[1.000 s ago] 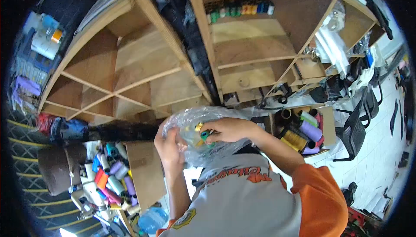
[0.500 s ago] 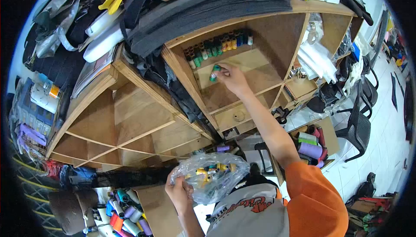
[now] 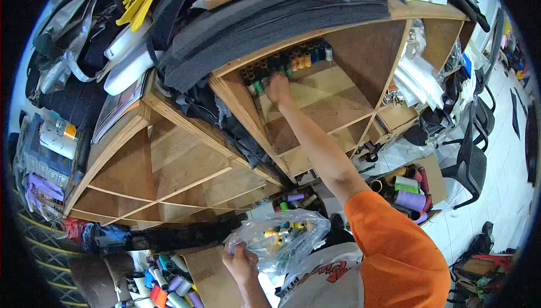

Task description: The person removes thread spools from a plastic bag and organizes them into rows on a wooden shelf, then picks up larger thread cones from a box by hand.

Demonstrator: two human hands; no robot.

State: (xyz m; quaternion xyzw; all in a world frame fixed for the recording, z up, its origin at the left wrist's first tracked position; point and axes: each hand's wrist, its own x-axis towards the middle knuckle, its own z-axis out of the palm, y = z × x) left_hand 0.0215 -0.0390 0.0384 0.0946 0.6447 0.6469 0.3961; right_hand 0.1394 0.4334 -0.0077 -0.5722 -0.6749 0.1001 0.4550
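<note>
My left hand (image 3: 241,262) is closed on the gathered edge of a clear plastic bag (image 3: 293,230), held low in front of my shirt. Through the plastic show several small thread spools (image 3: 273,233), yellow, white and dark. My right arm reaches into the upper compartment of the wooden shelf (image 3: 301,102). There my right hand (image 3: 278,89) is at the front of a row of upright thread spools (image 3: 298,60), with its fingers closed about a spool that the hand mostly hides. Green, dark, yellow and white spools stand along the compartment's back left.
Dark fabric sheets (image 3: 270,32) are stacked on the shelf top. A second wooden shelf unit (image 3: 152,167) stands to the left. Boxes of larger thread cones (image 3: 169,285) sit low at left and right (image 3: 408,198). A black chair (image 3: 470,167) is on the tiled floor at right.
My right hand has moved deeper and slightly left, carrying the green thread spool from over the compartment floor to the row. My left hand stays on the bag, a little lower in view.
</note>
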